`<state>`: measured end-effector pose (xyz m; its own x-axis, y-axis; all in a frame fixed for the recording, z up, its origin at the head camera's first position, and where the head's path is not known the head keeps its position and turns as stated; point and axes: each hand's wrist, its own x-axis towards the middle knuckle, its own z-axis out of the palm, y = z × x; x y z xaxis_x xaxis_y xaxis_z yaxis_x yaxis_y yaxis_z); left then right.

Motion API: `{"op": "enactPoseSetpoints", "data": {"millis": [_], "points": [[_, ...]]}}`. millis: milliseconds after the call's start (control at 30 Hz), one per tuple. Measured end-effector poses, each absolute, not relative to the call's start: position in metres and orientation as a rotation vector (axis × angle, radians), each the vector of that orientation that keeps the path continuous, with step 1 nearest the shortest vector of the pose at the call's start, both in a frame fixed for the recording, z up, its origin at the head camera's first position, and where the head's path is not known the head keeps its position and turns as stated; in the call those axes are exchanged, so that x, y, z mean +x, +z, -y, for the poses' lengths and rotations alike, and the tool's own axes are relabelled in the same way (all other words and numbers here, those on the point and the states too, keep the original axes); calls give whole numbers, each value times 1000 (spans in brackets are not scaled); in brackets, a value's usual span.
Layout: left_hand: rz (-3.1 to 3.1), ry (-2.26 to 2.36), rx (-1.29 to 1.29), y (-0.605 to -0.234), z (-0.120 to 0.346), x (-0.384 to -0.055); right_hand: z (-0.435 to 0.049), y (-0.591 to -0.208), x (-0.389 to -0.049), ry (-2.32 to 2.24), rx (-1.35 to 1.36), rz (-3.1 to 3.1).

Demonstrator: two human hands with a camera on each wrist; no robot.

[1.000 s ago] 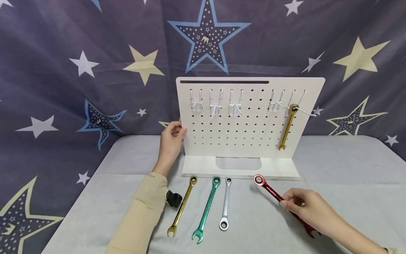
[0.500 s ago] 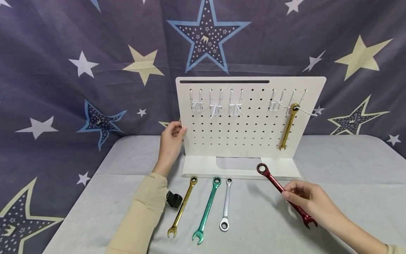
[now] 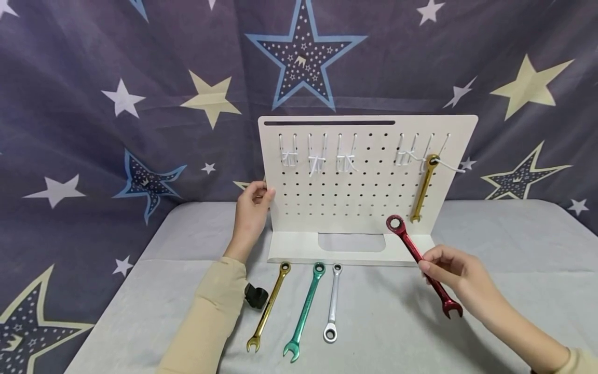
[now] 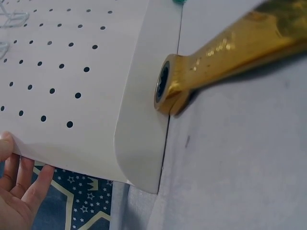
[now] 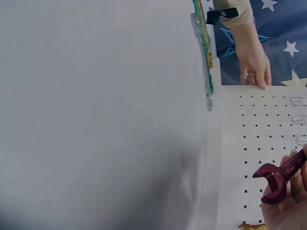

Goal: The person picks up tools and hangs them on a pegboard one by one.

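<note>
When viewed from the head camera, shows a white pegboard (image 3: 342, 222) standing on a pale cloth-covered table (image 3: 374, 337), before a starry curtain (image 3: 154, 36). Grips the board's left edge with the left hand (image 3: 250, 215) and pinches a red wrench (image 3: 412, 248) at mid-shaft between thumb and fingers of the right hand (image 3: 464, 276). Holds that wrench off the table, tilted, with its ring end up before the board's lower right part and its forked end down. Includes, just above that ring, a hanging gold wrench (image 3: 424, 189) on a white hook (image 3: 450, 165). Also includes, lying before the board from left to right, a second gold wrench (image 3: 271, 305), a green wrench (image 3: 306, 306) and a silver wrench (image 3: 334, 301). Best, by judgement, to lead with the ring, pass clear of the hanging gold wrench, and brace the board against any push. From the left wrist, shows the left thumb over the board's edge and fingers just beyond it, with the second gold wrench's ring large at the board's foot. From the right wrist, shows the red wrench's forked end jutting from the right hand's curled fingers. Seems wise to hold there lightly but firmly, so as to aim the ring by turning the wrist.
</note>
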<state>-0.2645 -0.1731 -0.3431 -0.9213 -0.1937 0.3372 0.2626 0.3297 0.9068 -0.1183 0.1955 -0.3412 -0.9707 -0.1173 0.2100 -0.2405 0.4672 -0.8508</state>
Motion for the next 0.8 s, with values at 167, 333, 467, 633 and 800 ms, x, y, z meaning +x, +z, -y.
{"op": "enactPoseSetpoints", "data": {"millis": [167,333,467,633,800], "points": [[2218,-1599,-62,-344,173,-264,-195,-333,-122,1577,289,2529],[2224,-1572,-69,-345,173,-263,-193,-323,-128,1571,224,2492],[2229,-1573,-57,-345,173,-263,-190,-315,-132,1634,188,2451],[2225,-1563,-60,-344,173,-263,-185,-307,-137,1776,168,2361],[2228,-1556,-68,-344,172,-263,-180,-301,-142,1887,161,2246]]}}
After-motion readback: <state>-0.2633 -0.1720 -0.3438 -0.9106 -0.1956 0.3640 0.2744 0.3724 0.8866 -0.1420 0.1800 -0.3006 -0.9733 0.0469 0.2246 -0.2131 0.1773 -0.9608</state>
